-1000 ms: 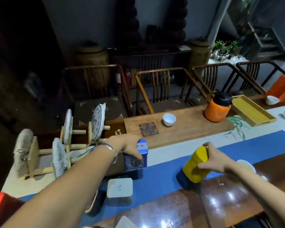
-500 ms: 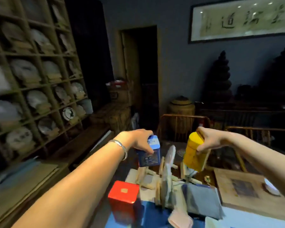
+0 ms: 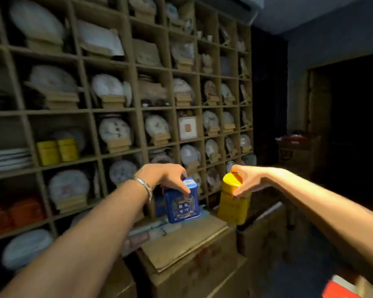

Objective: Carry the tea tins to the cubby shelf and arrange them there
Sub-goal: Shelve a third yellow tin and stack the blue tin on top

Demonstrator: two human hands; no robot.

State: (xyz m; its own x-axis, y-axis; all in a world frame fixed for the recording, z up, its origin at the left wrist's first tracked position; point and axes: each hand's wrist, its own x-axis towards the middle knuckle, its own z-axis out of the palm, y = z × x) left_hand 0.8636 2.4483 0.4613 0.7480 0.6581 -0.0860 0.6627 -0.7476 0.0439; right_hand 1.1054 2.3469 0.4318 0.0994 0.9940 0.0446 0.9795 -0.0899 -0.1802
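Left hand (image 3: 166, 177): grip clenched from above on the lid of a blue tin (image 3: 181, 202), fingers down its front face, tin hanging below the palm and tilted. Silver bracelet (image 3: 144, 187) at the wrist.

Right hand (image 3: 247, 181): grip clenched sideways round the top of a yellow tin (image 3: 233, 200), thumb under the lid rim, body of the tin hanging below and left of the palm, slightly tilted.

Both tins: held in the air side by side, apart, above stacked cardboard boxes (image 3: 187, 250), in front of the cubby shelf (image 3: 138, 108) and not in any cubby.

Cubby shelf: wooden grid, most cubbies filled with round wrapped cakes on small wooden stands. Two yellow tins (image 3: 57, 151) side by side in a cubby at left, mid-height. Orange tins (image 3: 15, 214) in cubbies lower left. White framed square (image 3: 187, 127) in one cubby near the centre.

Far right: dark doorway (image 3: 349, 130); details blurred.
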